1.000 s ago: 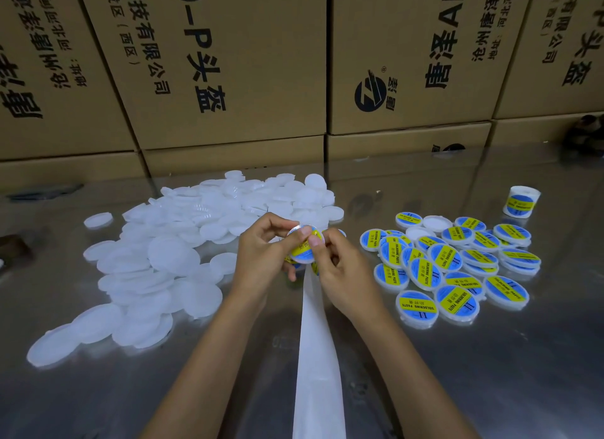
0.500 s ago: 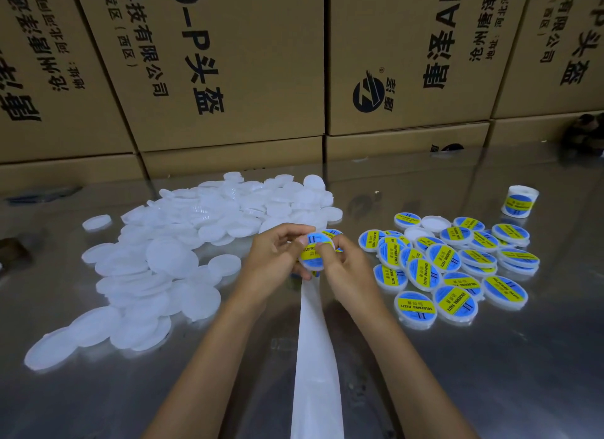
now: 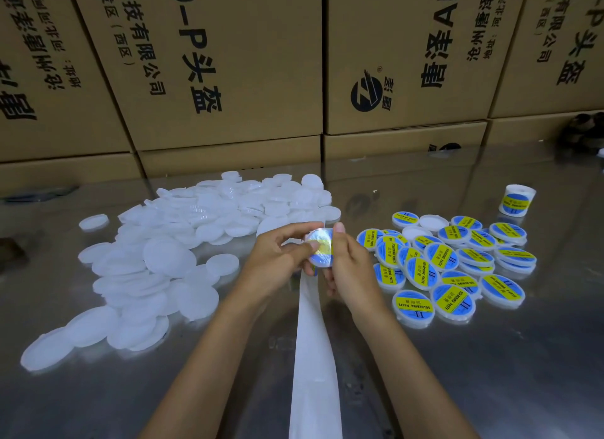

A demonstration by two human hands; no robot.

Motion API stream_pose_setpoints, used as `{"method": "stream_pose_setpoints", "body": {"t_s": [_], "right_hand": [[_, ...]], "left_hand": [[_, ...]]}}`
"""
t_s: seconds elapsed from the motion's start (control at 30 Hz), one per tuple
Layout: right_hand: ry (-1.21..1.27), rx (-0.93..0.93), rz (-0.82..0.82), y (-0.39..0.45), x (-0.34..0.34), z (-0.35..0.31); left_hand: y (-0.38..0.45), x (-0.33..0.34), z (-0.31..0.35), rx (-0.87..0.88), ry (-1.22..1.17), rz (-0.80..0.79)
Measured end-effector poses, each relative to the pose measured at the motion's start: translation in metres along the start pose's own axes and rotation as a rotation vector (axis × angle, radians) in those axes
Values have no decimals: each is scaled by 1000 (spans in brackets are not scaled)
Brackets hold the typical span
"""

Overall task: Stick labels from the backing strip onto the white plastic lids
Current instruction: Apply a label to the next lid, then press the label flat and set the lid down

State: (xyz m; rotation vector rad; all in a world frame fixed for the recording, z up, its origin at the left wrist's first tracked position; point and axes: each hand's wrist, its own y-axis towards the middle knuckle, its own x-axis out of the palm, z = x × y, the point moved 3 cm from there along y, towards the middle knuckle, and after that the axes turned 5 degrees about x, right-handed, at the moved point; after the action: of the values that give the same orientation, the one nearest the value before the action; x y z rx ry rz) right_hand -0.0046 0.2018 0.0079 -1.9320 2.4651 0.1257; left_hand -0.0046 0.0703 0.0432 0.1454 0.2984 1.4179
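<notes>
Both hands meet over the middle of the table around one white lid (image 3: 322, 248) that bears a blue and yellow label. My left hand (image 3: 277, 262) grips the lid from the left, thumb pressed on the label's face. My right hand (image 3: 349, 268) holds its right edge, index finger raised along the rim. A white backing strip (image 3: 313, 357) runs from under the hands toward me. A heap of bare white lids (image 3: 170, 262) lies to the left. Labelled lids (image 3: 451, 262) lie in a pile to the right.
The table (image 3: 490, 373) is shiny metal. A small roll of labels (image 3: 518, 200) stands at the far right. Stacked cardboard boxes (image 3: 228, 79) wall off the back edge. One single white lid (image 3: 93, 222) lies apart at the far left.
The lid has been tilted and turned between the hands, so the label now faces up and catches glare. My left thumb has moved onto the label.
</notes>
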Motion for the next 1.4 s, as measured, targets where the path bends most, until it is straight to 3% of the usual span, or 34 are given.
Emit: {"method": "stream_pose_setpoints", "body": {"t_s": [0.1, 0.27, 0.37, 0.6, 0.7, 0.8, 0.93, 1.07, 1.27, 1.4], "right_hand": [[-105, -67, -52, -3, 4, -3], [-180, -66, -131, -3, 5, -5], [-145, -20, -96, -2, 4, -4], [449, 263, 154, 8, -19, 9], [769, 411, 180, 10, -24, 13], [901, 460, 196, 9, -27, 14], [900, 483, 200, 8, -26, 13], [854, 494, 185, 7, -25, 13], [557, 404, 145, 8, -20, 10], [357, 310, 136, 7, -15, 11]], "left_hand": [[4, -10, -2, 19, -9, 144], [4, -10, -5, -9, -26, 188], [6, -10, -4, -7, -98, 241], [9, -28, -12, -67, -67, 386], [10, -30, -18, -79, 8, 415], [13, -32, -22, -86, 52, 439], [12, -47, -24, -84, 160, 516], [5, -82, -25, -111, 528, 659], [6, -92, -45, -321, 835, 410], [8, -89, -51, -316, 858, 364]]}}
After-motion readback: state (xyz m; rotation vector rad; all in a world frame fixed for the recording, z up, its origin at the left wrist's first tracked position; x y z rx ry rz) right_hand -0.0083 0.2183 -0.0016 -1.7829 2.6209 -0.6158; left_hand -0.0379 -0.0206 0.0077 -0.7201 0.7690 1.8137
